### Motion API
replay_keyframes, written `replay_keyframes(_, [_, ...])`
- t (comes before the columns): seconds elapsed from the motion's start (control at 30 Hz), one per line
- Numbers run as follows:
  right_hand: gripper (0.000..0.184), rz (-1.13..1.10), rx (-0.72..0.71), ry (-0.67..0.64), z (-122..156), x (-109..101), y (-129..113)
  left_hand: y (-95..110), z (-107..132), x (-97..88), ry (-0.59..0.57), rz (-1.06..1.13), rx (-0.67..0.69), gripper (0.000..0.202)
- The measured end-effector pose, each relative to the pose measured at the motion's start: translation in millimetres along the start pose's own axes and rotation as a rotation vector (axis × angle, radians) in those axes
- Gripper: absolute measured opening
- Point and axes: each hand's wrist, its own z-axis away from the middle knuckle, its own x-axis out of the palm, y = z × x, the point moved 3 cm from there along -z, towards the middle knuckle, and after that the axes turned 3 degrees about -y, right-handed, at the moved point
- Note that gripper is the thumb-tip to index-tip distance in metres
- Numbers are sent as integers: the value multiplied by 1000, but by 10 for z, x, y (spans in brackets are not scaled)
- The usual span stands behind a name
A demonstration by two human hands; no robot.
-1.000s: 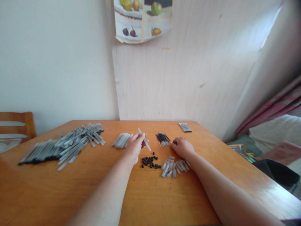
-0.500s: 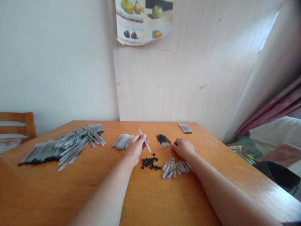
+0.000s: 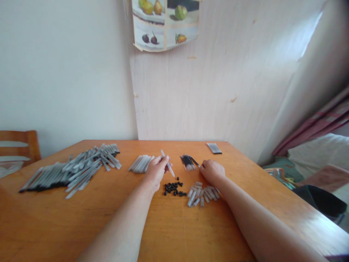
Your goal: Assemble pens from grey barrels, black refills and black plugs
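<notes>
My left hand pinches a translucent white pen barrel, which slants down to the right. Behind that hand lies a row of similar pen barrels. My right hand is closed at the near tip of a pen refill with a black section, at the right side of a bunch of refills. Its fingertips are partly hidden. Between my arms are a scatter of small black plugs and a pile of clear pen caps.
A large heap of pens with black ends covers the table's left side. A small row of pens lies at the back right. The wooden table meets the wall. A black bin stands beyond its right edge.
The view has shifted very slightly. Both hands stay in nearly the same places, the left one with the pen barrel in it.
</notes>
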Motion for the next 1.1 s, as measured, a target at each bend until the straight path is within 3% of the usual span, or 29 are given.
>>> replay_keyframes(0.4, [31,3,22,-30,2,-2,-21,19,16,5,-10,-28,-3,30])
replay_keyframes(0.7, [28,-189,39,109,-73,-17,126,-1,-38,-36,-5,-100,52,32])
replay_keyframes(0.83, [22,-426,-48,225,-74,-75,161,-12,-69,-61,-6,-156,116,32])
replay_keyframes(0.93, [18,-723,-61,282,-30,-131,176,-18,-70,-60,-15,-169,147,28])
replay_keyframes(1.1, [20,-1389,-42,157,56,-210,162,-23,-68,-35,-49,-213,147,28])
